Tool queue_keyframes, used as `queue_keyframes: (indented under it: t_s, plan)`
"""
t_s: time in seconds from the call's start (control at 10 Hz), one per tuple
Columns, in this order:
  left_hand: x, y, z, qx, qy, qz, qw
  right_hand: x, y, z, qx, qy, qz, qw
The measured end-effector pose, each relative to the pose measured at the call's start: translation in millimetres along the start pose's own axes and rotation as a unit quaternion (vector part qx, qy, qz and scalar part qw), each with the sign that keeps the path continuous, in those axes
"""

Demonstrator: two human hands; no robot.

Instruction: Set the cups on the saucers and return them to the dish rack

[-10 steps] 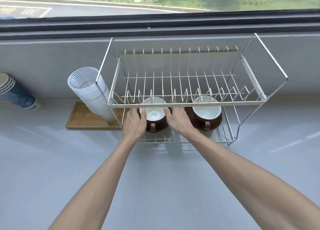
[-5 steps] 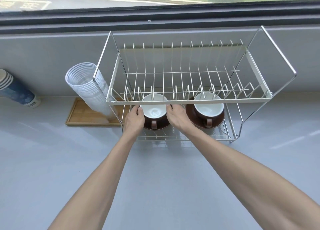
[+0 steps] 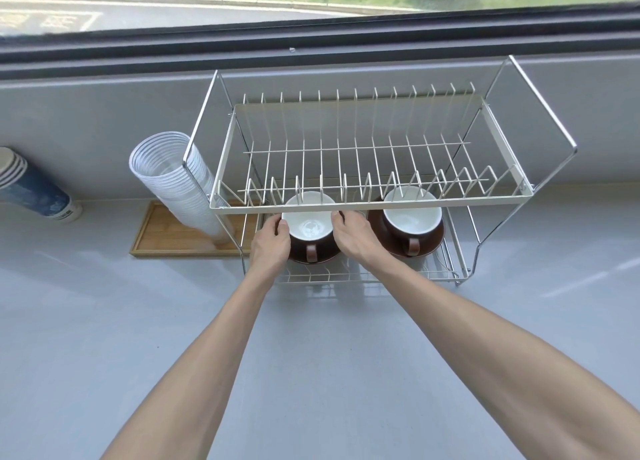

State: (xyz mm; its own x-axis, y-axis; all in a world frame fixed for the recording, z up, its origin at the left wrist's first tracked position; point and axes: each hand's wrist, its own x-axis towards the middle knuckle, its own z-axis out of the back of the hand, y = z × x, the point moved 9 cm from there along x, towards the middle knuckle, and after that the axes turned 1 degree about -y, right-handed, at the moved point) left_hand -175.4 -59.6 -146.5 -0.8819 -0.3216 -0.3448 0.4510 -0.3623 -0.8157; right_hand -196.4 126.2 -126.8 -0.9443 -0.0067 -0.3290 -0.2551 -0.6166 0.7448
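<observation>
Biggest thing here is the grey surface [image 3: 311, 373] filling the whole lower frame, with the two-tier wire dish rack [image 3: 370, 210] standing at its far edge under the window. Left of the rack there's a wooden tray [image 3: 162, 238] with a leaning stack of clear plastic cups [image 3: 173, 182] on it, and a stack of blue paper cups [image 3: 31, 189] lying over at the far left edge.

On the rack's lower shelf, right of centre, one white-lined brown cup [image 3: 412, 217] already sits on its brown saucer [image 3: 433, 245], handle toward the camera. The other cup [image 3: 309, 225] sits on its saucer [image 3: 313, 257] just left of that, partly under the upper tier's front rail.

That left cup is the one in play. It sits right between the two hands, handle pointing straight back at the person. The left hand [image 3: 270, 241] curls around its left side and the right hand [image 3: 353, 234] around its right side, fingers touching the rim area. Honestly can't tell if they're gripping the cup itself or the saucer edge underneath, since the fingertips are hidden. Both hands look equally close. My guess is the set is basically in place and all that's left is letting go.
</observation>
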Motion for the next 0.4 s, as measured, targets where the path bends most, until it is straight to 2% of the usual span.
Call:
queue_keyframes:
  t_s: [0.2,0.4]
  plan:
    - [-7,-11,5,0.107,0.030,-0.030,0.993,-8,2,4,-0.053,0.019,0.008,0.998]
    - [-28,-9,6,0.236,0.128,-0.019,0.963,-22,1,10,-0.170,0.063,0.007,0.983]
